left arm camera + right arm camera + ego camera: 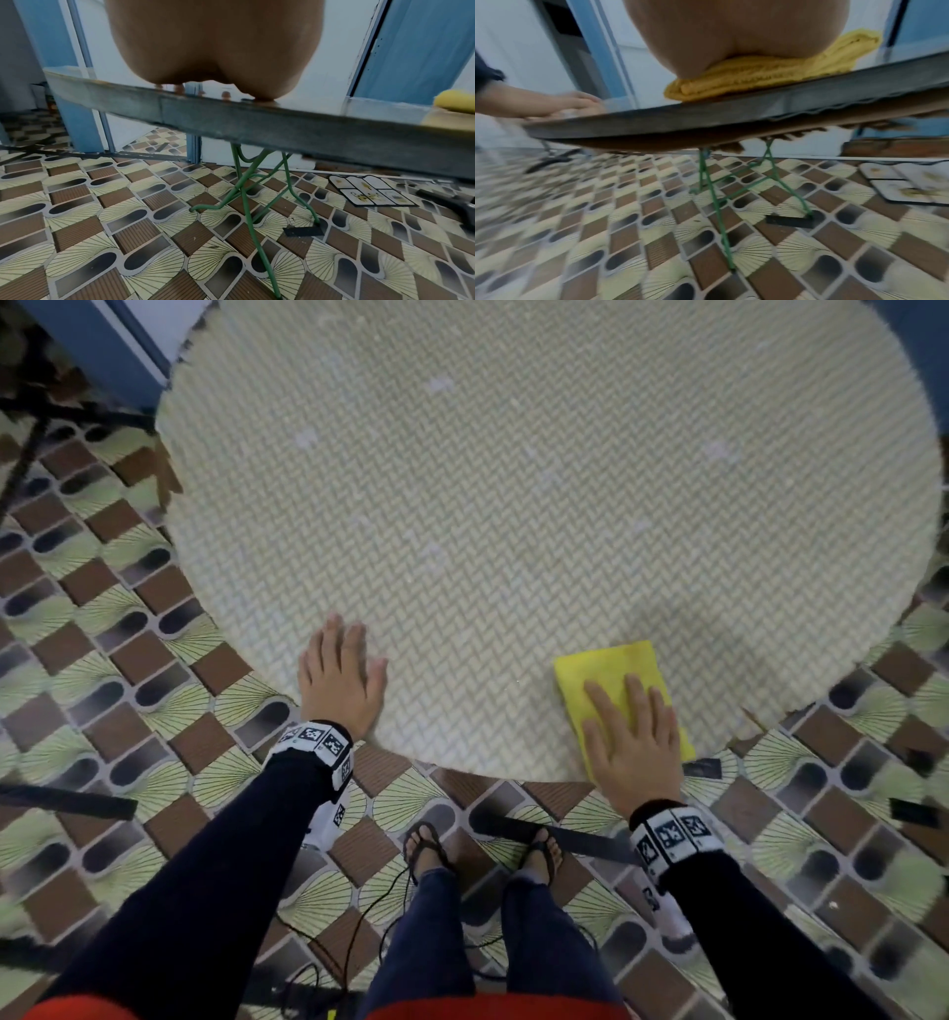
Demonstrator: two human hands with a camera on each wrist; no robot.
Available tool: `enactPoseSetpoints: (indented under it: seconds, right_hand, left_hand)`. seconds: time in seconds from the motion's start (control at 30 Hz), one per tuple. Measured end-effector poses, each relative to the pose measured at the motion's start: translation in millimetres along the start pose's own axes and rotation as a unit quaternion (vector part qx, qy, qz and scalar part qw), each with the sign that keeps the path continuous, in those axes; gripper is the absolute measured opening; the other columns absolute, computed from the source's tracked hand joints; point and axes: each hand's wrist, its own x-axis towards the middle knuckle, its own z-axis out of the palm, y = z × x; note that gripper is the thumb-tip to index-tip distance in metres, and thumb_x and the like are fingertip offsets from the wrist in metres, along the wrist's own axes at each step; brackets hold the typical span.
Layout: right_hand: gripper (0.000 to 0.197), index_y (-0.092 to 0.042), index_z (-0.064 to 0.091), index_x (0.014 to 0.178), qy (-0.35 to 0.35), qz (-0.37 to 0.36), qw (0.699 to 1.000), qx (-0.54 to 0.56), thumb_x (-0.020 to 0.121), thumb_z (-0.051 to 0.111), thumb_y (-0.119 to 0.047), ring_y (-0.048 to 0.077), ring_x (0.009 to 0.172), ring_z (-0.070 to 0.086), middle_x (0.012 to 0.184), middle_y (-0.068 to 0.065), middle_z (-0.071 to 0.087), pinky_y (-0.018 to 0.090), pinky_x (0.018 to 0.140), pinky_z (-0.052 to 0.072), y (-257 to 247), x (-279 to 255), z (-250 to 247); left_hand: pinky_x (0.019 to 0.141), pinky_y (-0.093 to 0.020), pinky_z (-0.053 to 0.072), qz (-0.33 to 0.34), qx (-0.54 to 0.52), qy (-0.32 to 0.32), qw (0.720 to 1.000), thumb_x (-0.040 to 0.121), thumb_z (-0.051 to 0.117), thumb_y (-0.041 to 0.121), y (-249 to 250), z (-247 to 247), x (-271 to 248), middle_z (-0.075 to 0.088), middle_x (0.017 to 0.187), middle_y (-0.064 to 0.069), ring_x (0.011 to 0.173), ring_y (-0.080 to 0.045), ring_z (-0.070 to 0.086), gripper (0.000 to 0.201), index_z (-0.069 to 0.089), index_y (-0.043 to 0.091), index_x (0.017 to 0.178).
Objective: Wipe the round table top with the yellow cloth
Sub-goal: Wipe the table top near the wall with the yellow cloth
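The round table top [513, 480], with a pale woven pattern, fills the upper head view. A folded yellow cloth [611, 670] lies near its front right edge. My right hand [629, 726] presses flat on the cloth with straight fingers; the cloth [757, 81] bulges under the palm [744, 30] in the right wrist view. My left hand [341, 672] rests flat on the table near the front left edge, fingers straight, holding nothing. In the left wrist view the palm [213, 40] sits above the table rim [257, 121], and the cloth [454, 100] shows at far right.
Green metal legs [246, 192] hold the table over a patterned tile floor [128, 711]. My sandalled feet [426, 845] stand close to the front edge. A cable [359, 932] trails on the floor. Blue door frames [416, 46] stand behind. A patterned mat [370, 190] lies on the floor.
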Motion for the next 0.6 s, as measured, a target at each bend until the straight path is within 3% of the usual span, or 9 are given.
enactPoseSetpoints:
  seconds: [0.07, 0.17, 0.27, 0.37, 0.47, 0.53, 0.6]
  right_hand:
    - [0.054, -0.049, 0.027, 0.145, 0.022, 0.069, 0.997, 0.005, 0.093, 0.02, -0.059, 0.032, 0.146, 0.01, 0.16, 0.004, 0.015, 0.051, 0.118, 0.007, 11, 10, -7]
    - [0.053, -0.053, 0.005, 0.147, -0.019, 0.155, 0.988, 0.011, 0.095, 0.014, -0.059, 0.03, 0.147, -0.01, 0.161, 0.002, -0.009, 0.052, 0.117, -0.009, -3, 36, -8]
    - [0.054, -0.051, -0.01, 0.146, -0.049, 0.149, 0.988, 0.006, 0.096, 0.008, -0.059, 0.029, 0.145, -0.019, 0.159, 0.001, -0.021, 0.053, 0.115, -0.013, -41, 50, 2]
    - [0.051, -0.05, -0.01, 0.146, -0.056, 0.095, 0.994, 0.005, 0.099, 0.009, -0.056, 0.027, 0.146, -0.018, 0.159, -0.001, -0.02, 0.05, 0.116, -0.014, -75, 28, 16]
    - [0.048, -0.054, 0.006, 0.147, -0.015, 0.055, 0.998, 0.001, 0.1, 0.017, -0.052, 0.026, 0.148, -0.002, 0.162, -0.005, -0.003, 0.046, 0.118, -0.007, -80, -13, 26]
    - [0.047, -0.054, 0.017, 0.146, 0.002, 0.081, 0.997, 0.006, 0.099, 0.021, -0.053, 0.025, 0.147, 0.007, 0.161, -0.006, 0.008, 0.047, 0.119, 0.0, -64, -25, 22]
    - [0.047, -0.056, 0.016, 0.145, 0.001, 0.131, 0.991, -0.003, 0.097, 0.02, -0.058, 0.026, 0.147, 0.007, 0.161, -0.005, 0.008, 0.049, 0.118, 0.002, -48, -19, 13]
  left_hand:
    - [0.116, -0.053, 0.012, 0.006, 0.014, 0.018, 1.0, 0.097, 0.022, 0.053, -3, -1, 0, 0.019, 0.159, -0.007, 0.145, -0.029, 0.014, 0.061, 0.028, 0.02, 0.149]
    - [0.112, -0.054, 0.016, 0.009, 0.024, 0.022, 0.999, 0.097, 0.021, 0.052, -5, -1, 1, 0.026, 0.155, -0.009, 0.141, -0.032, 0.021, 0.059, 0.033, 0.02, 0.144]
    - [0.112, -0.054, 0.017, 0.009, 0.023, 0.025, 0.999, 0.096, 0.02, 0.051, -7, 1, 0, 0.027, 0.155, -0.008, 0.141, -0.031, 0.022, 0.058, 0.034, 0.021, 0.144]
    - [0.112, -0.053, 0.016, 0.014, 0.008, 0.035, 0.999, 0.097, 0.021, 0.051, -7, 1, -1, 0.026, 0.156, -0.008, 0.142, -0.031, 0.02, 0.058, 0.032, 0.021, 0.144]
    - [0.114, -0.052, 0.01, 0.009, -0.03, 0.04, 0.999, 0.099, 0.02, 0.055, -5, 1, -4, 0.022, 0.158, -0.006, 0.145, -0.028, 0.015, 0.06, 0.024, 0.021, 0.149]
    - [0.115, -0.051, 0.01, 0.0, -0.064, 0.052, 0.997, 0.099, 0.018, 0.057, -6, -3, -5, 0.025, 0.157, -0.004, 0.145, -0.025, 0.017, 0.062, 0.025, 0.02, 0.148]
    - [0.115, -0.051, 0.013, 0.011, -0.08, 0.06, 0.995, 0.1, 0.023, 0.056, -10, -6, -5, 0.03, 0.155, -0.005, 0.144, -0.025, 0.021, 0.06, 0.029, 0.018, 0.146]
